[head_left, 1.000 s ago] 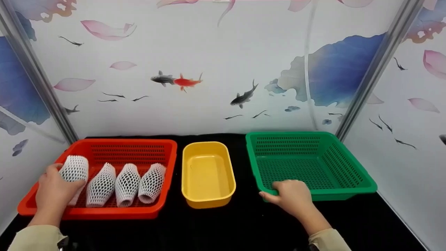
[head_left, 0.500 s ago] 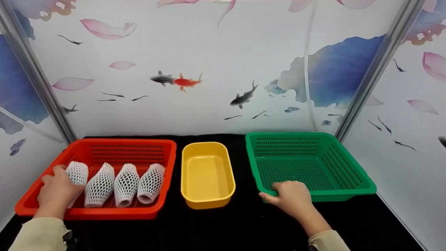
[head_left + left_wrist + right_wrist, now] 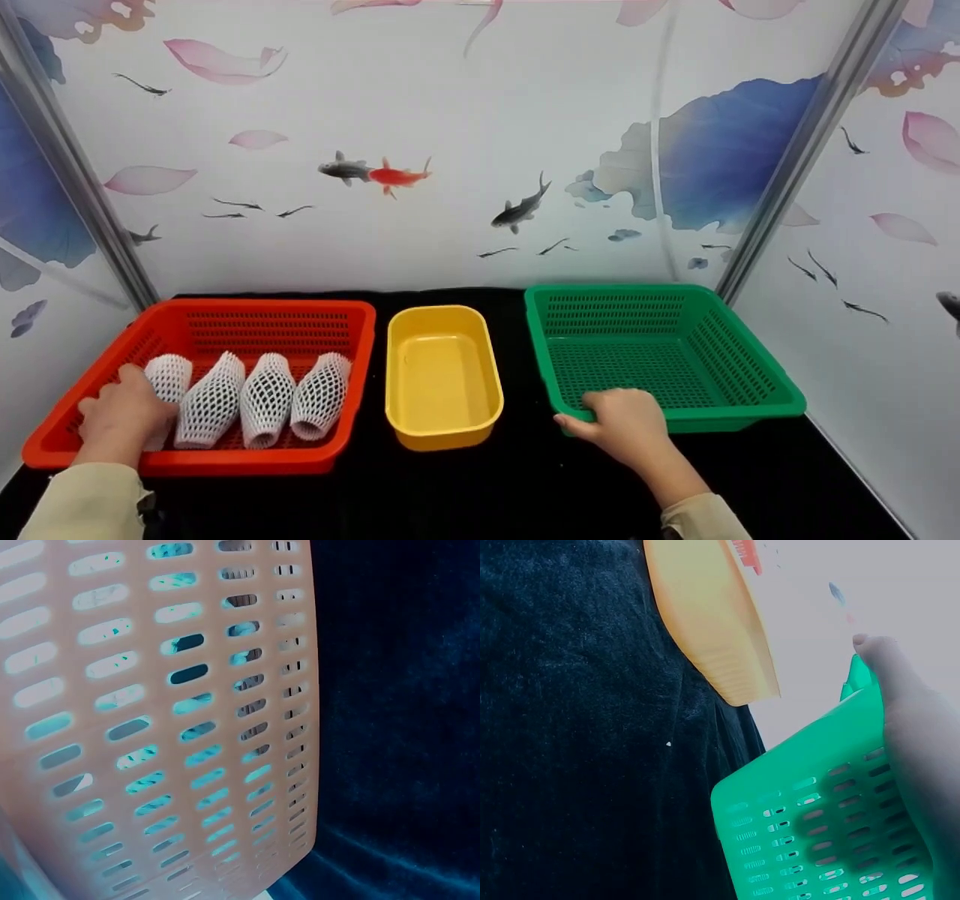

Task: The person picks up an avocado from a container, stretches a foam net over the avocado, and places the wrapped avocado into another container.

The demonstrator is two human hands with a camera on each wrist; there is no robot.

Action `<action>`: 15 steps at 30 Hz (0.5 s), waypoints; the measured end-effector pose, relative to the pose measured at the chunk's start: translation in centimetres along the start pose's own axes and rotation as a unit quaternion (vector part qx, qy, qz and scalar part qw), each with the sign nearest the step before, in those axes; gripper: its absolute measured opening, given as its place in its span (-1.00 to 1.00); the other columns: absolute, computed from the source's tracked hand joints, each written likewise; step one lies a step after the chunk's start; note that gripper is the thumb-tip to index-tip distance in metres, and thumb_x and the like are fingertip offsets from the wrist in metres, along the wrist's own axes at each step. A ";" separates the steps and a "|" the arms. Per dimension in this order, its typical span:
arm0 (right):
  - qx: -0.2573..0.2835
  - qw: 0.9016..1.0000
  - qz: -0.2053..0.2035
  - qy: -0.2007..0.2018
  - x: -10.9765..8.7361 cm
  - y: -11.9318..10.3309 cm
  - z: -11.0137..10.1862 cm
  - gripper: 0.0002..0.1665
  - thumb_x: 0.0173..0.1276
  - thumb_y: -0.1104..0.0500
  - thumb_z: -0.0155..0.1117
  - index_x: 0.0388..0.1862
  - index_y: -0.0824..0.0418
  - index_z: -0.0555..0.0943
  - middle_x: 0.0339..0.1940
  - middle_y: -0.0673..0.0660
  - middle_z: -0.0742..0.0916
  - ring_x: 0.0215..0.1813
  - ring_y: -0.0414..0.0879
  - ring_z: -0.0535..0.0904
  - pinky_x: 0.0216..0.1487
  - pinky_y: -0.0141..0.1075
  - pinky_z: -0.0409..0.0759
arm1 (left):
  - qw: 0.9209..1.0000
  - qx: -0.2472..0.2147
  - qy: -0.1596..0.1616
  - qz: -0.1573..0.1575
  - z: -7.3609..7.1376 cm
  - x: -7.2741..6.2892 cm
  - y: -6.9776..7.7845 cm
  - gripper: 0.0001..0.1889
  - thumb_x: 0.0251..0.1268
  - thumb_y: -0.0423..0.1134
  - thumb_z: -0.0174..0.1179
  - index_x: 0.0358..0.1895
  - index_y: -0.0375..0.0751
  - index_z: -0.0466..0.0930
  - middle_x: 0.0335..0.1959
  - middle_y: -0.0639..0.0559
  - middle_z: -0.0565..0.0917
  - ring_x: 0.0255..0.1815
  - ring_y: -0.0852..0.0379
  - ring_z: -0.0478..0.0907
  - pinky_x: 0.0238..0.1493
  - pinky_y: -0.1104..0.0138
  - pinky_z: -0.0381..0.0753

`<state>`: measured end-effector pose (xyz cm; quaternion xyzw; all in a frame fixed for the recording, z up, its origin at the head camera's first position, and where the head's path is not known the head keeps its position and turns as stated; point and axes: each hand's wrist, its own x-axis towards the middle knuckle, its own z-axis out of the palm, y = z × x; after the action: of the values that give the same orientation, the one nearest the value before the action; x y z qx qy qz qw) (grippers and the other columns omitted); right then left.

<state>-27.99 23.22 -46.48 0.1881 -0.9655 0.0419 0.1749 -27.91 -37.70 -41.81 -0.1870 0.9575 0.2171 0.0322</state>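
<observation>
In the head view, my left hand (image 3: 124, 416) reaches into the red basket (image 3: 247, 462) and grips the leftmost white foam fruit net (image 3: 169, 377), whose lower part my fingers and thumb partly hide. Beside it three more foam nets, among them the nearest foam net (image 3: 212, 405), lie in a row on the basket floor. Over at the right, my right hand (image 3: 626, 427) holds the near left corner of the green basket (image 3: 735, 411), with the thumb outside the rim and the fingers over it. That basket has nothing inside. The right wrist view shows the thumb (image 3: 877, 660) along its rim.
Between the two baskets stands a yellow tub (image 3: 444, 442), empty. All three containers sit on a black cloth (image 3: 450, 495). White printed panels (image 3: 450, 247) close off the back and both sides. The left wrist view is filled mostly by the red basket's slotted wall (image 3: 150, 712).
My left hand has lowered the leftmost foam net into the red basket, and the net now lies level with the others. The right hand stays on the green basket's corner.
</observation>
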 end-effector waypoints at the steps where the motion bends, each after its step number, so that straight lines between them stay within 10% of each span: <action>1: 0.000 1.000 0.000 0.000 0.0 0.0 0.0 -0.26 0.24 -0.51 0.05 -0.74 -0.03 0.09 -0.80 -0.14 0.07 -0.70 -0.25 -0.07 -0.64 -0.34 -0.08 | 1.000 0.003 0.001 0.009 0.0 0.0 0.0 -0.30 0.11 -0.24 0.25 0.02 -0.73 0.03 -0.09 -0.74 0.26 -0.07 -0.64 0.14 -0.04 -0.34 0.26; 15: 0.000 1.000 0.001 0.000 0.0 0.0 0.0 -0.26 0.24 -0.51 0.05 -0.74 -0.03 0.08 -0.80 -0.14 0.06 -0.70 -0.25 -0.08 -0.63 -0.33 -0.09 | 1.000 0.001 -0.001 0.029 -0.2 0.2 -0.6 -0.30 0.12 -0.24 0.25 0.06 -0.74 0.07 -0.12 -0.72 0.27 -0.13 -0.58 0.33 -0.10 -0.31 0.40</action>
<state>-27.97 23.18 -46.46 0.1872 -0.9658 0.0416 0.1745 -27.83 -38.32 -41.88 -0.1593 0.9628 0.2168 0.0269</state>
